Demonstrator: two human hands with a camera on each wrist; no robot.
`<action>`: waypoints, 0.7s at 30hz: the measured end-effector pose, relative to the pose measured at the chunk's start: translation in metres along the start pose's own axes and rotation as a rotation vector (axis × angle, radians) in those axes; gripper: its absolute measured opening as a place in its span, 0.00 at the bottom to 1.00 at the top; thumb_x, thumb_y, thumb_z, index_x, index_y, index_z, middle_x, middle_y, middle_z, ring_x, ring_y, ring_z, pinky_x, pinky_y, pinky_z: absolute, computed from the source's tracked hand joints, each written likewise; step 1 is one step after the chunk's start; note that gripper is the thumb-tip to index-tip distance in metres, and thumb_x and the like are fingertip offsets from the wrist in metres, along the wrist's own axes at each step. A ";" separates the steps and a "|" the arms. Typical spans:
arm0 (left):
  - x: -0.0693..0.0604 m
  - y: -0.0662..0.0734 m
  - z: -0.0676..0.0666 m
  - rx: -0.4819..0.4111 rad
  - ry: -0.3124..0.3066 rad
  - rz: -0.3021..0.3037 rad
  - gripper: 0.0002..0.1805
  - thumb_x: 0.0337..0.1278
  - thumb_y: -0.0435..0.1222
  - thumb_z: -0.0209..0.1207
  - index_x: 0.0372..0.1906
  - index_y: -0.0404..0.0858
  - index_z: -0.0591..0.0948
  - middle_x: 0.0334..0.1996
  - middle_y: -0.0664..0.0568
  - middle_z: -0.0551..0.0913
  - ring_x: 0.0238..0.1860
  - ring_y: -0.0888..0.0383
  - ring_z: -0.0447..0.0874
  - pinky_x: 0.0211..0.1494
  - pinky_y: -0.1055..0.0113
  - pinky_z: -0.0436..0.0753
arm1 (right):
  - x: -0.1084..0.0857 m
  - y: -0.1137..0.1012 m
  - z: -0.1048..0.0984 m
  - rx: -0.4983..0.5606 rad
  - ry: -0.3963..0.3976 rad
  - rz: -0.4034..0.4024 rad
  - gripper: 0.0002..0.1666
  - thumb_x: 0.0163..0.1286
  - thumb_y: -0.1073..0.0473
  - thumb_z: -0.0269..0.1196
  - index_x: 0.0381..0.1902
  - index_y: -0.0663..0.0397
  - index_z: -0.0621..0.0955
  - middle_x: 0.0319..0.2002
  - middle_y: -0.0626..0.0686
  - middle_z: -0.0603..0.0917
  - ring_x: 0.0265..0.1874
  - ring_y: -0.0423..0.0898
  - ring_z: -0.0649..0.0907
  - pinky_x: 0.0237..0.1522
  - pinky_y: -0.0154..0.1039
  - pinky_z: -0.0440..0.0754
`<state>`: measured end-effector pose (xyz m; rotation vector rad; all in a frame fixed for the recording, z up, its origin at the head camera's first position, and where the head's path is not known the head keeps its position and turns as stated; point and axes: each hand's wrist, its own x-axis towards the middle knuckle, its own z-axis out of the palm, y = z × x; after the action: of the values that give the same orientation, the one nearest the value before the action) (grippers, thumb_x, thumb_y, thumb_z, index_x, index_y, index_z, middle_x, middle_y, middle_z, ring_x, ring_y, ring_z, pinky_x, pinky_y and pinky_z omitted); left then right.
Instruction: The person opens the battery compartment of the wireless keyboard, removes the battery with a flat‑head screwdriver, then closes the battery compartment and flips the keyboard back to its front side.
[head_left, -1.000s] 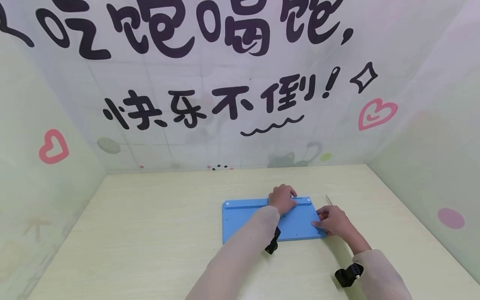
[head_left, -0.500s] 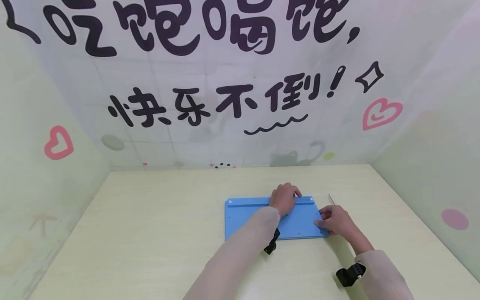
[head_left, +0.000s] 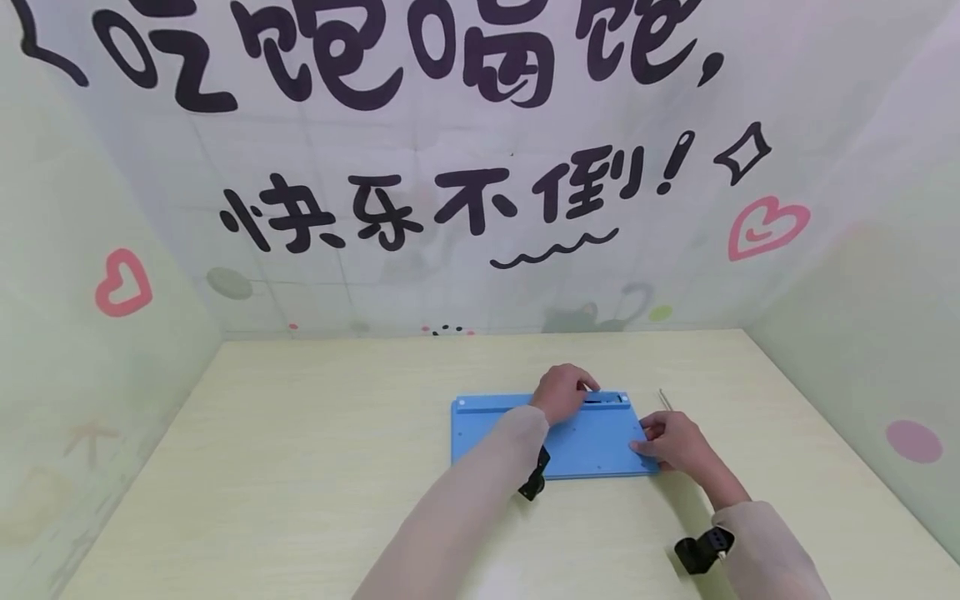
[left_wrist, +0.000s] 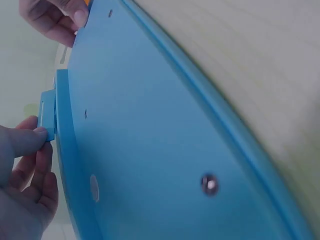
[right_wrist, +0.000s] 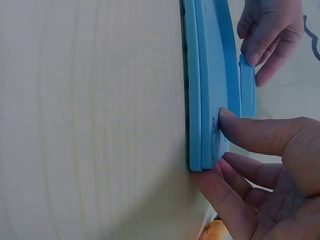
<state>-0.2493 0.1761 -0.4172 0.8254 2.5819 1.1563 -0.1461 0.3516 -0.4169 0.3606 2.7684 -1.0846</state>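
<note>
A flat blue keyboard (head_left: 600, 446) lies face down on the table, its underside up, with small screws showing in the left wrist view. Along its far edge runs a raised ridge (head_left: 487, 405). My left hand (head_left: 561, 393) pinches a small blue cover (left_wrist: 47, 117) between thumb and fingers at that ridge. The cover sticks out from the ridge, and a dark slot (head_left: 604, 400) shows beside the hand in the head view. At the right end my right hand (head_left: 675, 442) grips the keyboard's corner, thumb on top and fingers underneath.
A thin metal rod (head_left: 665, 400) lies just beyond the right hand, partly hidden by it. Something orange (right_wrist: 214, 230) shows below the right hand in the right wrist view. Printed walls enclose the pale wooden table (head_left: 300, 467) at the back and sides.
My left hand has drawn slightly left along the ridge with the cover, and the dark slot has opened wider. The right hand keeps its grip on the corner.
</note>
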 end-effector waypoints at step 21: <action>0.007 -0.028 -0.033 -0.014 -0.041 -0.022 0.11 0.58 0.28 0.55 0.39 0.42 0.85 0.36 0.55 0.80 0.34 0.61 0.74 0.37 0.71 0.74 | 0.000 0.001 0.001 0.001 0.000 0.011 0.28 0.55 0.64 0.67 0.48 0.78 0.72 0.32 0.58 0.76 0.27 0.47 0.76 0.25 0.41 0.80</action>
<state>-0.2798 0.1443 -0.4155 0.8073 2.5408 1.1380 -0.1461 0.3516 -0.4180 0.3753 2.7631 -1.0830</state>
